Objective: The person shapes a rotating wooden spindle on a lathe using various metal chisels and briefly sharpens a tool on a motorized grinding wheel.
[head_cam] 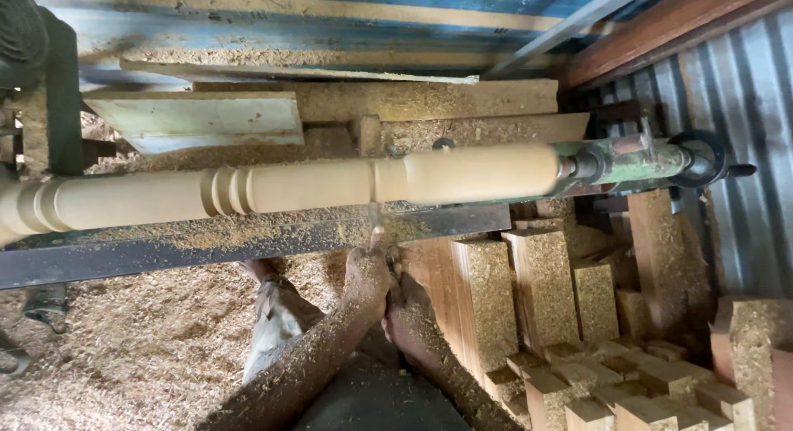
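Sawdust coated our forearms as we worked at the lathe. Our left hand (366, 270) and right hand (406, 303) were pressed together just below the pale turned spindle (330, 187), fingers wrapped tight around a thin chisel (374, 220) whose tip met the wood near its middle bead. We saw the spindle lying crosswise between the machine's ends, its right end seated in the green tailstock (640, 160), above the dark steel tool rest (206, 249). Shavings covered the floor (140, 348), and stacked wooden blocks (578, 348) stood at our right.
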